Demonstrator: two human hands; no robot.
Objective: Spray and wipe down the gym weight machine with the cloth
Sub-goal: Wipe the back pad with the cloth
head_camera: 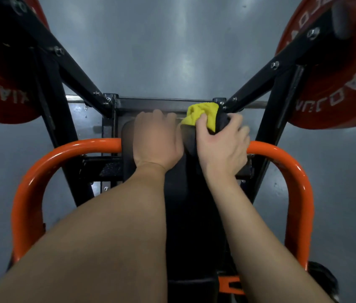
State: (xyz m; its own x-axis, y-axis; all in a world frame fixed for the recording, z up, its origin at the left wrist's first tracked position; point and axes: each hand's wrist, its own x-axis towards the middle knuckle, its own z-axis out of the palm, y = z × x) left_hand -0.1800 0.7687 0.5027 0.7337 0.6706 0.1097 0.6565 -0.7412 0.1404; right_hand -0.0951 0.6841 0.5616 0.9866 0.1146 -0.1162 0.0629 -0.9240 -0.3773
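I look straight down on a black weight machine with a long black pad [191,211] running up the middle. My right hand [223,145] grips a yellow and dark cloth [203,113] and holds it against the far right end of the pad, close to the black cross frame [164,103]. My left hand [156,141] lies on the pad's far end beside it, fingers curled over the far edge. No spray bottle is in view.
An orange tube handle [297,184] loops round both sides of the pad. Red weight plates [338,79] hang at upper right and red weight plates [0,84] at upper left on black angled arms. Grey floor lies beyond.
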